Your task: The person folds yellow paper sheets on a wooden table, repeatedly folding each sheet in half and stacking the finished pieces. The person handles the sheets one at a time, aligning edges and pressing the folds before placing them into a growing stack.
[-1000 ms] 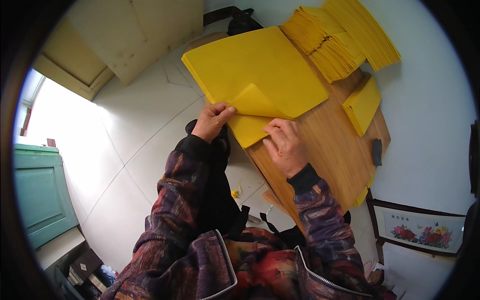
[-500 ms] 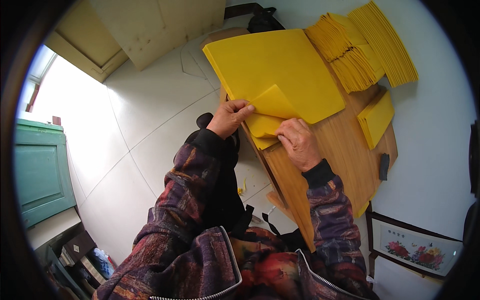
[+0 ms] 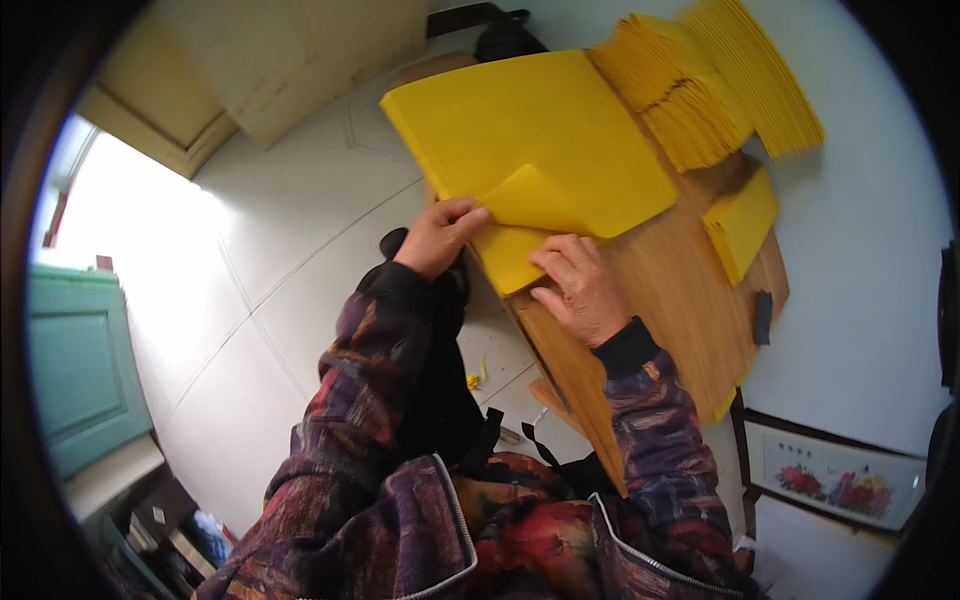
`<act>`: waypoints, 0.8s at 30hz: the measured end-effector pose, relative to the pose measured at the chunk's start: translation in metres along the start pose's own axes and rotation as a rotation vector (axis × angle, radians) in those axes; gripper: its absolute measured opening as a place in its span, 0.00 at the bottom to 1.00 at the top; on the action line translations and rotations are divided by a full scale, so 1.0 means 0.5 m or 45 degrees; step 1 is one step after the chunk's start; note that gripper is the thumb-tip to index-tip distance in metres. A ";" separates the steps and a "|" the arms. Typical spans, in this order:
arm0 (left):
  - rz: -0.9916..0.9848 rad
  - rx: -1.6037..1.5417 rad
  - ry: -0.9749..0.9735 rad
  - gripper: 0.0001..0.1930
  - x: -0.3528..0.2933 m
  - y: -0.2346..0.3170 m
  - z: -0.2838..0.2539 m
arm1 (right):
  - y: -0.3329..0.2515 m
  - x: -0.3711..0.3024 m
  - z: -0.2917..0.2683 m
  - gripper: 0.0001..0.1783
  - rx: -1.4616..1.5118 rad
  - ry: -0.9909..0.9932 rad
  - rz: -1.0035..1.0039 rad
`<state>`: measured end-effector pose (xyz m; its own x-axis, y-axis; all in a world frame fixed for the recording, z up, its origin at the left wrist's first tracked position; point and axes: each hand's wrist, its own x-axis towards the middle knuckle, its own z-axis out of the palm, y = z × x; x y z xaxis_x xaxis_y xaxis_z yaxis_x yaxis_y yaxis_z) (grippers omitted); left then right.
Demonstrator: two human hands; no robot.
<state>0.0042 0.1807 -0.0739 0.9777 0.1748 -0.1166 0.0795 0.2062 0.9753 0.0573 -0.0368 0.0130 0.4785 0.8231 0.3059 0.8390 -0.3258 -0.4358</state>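
Note:
A stack of large yellow felt-like sheets (image 3: 560, 120) lies on the wooden table, reaching to its left edge. The top sheet's near corner is turned back into a pointed flap (image 3: 525, 195). My left hand (image 3: 438, 238) pinches the folded edge of this sheet between thumb and fingers, at the table's left edge. My right hand (image 3: 582, 288) rests at the near edge of the yellow layer below the flap (image 3: 505, 260). Its thumb and forefinger are apart, with the fingertips on or beside the material.
Folded yellow bundles (image 3: 690, 120) and a pleated yellow stack (image 3: 755, 75) sit at the table's far right by the wall. A smaller yellow pile (image 3: 742, 225) and a dark strip (image 3: 763, 318) lie nearer on the wooden table (image 3: 660, 310). Yellow scraps (image 3: 475, 381) are on the floor.
My right thumb has parted from the fingers, and the yellow layer beneath them lies flatter. My left hand keeps its pinch. The whole view has shifted slightly.

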 end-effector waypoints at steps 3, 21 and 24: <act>-0.034 0.215 0.022 0.12 0.005 0.000 -0.015 | 0.031 -0.047 0.008 0.13 0.166 0.199 0.150; -0.094 0.200 0.126 0.09 0.018 -0.006 -0.015 | 0.442 -0.577 -0.319 0.19 -1.329 0.088 1.712; -0.005 0.304 0.082 0.13 0.015 0.002 -0.004 | 0.475 -0.591 -0.364 0.15 -1.160 -0.028 1.669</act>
<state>0.0110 0.1842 -0.0745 0.9635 0.2370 -0.1245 0.1342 -0.0251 0.9906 0.1621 -0.4422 -0.0269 0.9638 -0.2337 0.1283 -0.2598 -0.9313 0.2553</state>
